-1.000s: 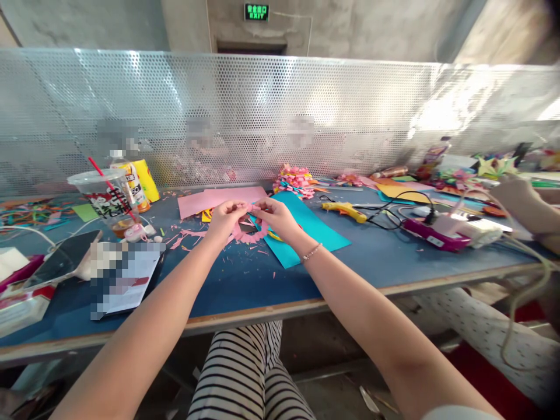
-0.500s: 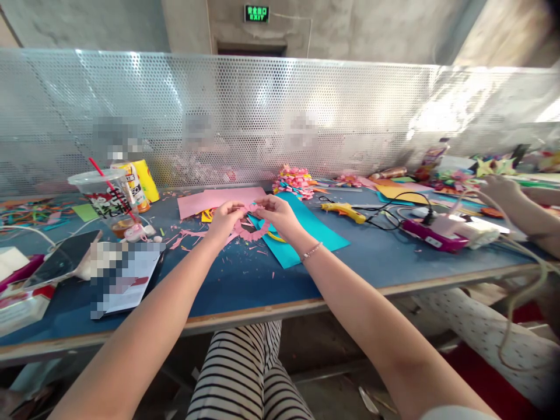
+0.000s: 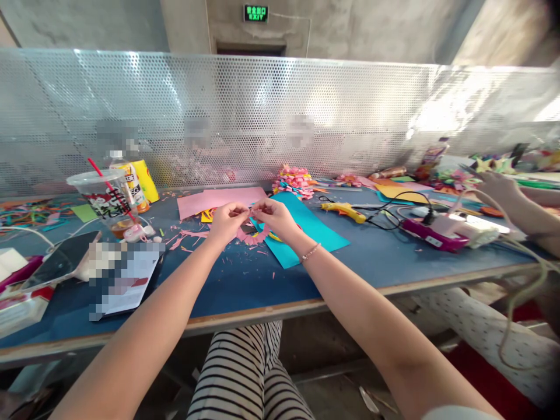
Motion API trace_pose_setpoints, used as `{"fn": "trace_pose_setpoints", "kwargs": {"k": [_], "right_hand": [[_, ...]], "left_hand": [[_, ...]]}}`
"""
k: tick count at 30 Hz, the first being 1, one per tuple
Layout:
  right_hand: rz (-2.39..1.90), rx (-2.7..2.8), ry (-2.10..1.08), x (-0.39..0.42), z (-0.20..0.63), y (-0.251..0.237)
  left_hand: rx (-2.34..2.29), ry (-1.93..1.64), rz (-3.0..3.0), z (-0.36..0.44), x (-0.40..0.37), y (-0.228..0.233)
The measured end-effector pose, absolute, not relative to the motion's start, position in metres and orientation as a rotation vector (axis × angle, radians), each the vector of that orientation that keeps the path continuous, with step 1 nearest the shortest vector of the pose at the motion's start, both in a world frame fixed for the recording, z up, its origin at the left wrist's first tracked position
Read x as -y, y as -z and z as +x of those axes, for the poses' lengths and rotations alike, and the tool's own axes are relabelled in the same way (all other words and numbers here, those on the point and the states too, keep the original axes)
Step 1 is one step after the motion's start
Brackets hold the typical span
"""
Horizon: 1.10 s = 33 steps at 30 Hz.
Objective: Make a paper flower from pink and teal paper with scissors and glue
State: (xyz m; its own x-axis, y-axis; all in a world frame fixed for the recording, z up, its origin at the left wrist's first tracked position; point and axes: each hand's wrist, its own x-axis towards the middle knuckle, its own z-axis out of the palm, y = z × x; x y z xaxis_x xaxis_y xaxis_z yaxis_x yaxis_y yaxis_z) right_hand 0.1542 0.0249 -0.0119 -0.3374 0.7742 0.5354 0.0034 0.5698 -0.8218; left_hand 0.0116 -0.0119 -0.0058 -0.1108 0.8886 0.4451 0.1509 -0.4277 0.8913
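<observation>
Left hand (image 3: 228,223) and right hand (image 3: 277,217) nearly meet above the desk (image 3: 254,294), each grip pinched closed at the fingertips on the pink fringed paper (image 3: 254,237), which curves below them near a turquoise sheet (image 3: 321,234).

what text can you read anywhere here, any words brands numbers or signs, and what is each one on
"安全出口" – green lit sign on the wall, upper line
"EXIT" – same sign, lower line
Dark printed characters on the plastic cup: too unclear to quote
Lettering on the bottle behind it: too small and blurred
Tablet-like screen: pixelated in part, nothing legible
</observation>
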Motion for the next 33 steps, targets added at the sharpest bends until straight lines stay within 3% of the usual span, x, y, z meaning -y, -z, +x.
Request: {"fn": "trace_pose_setpoints", "kwargs": {"k": [33], "right_hand": [[-0.748,1.841,-0.861,-0.015,0.154,0.011]], "left_hand": [[-1.15,-1.501,1.285,0.014,0.009,0.005]]}}
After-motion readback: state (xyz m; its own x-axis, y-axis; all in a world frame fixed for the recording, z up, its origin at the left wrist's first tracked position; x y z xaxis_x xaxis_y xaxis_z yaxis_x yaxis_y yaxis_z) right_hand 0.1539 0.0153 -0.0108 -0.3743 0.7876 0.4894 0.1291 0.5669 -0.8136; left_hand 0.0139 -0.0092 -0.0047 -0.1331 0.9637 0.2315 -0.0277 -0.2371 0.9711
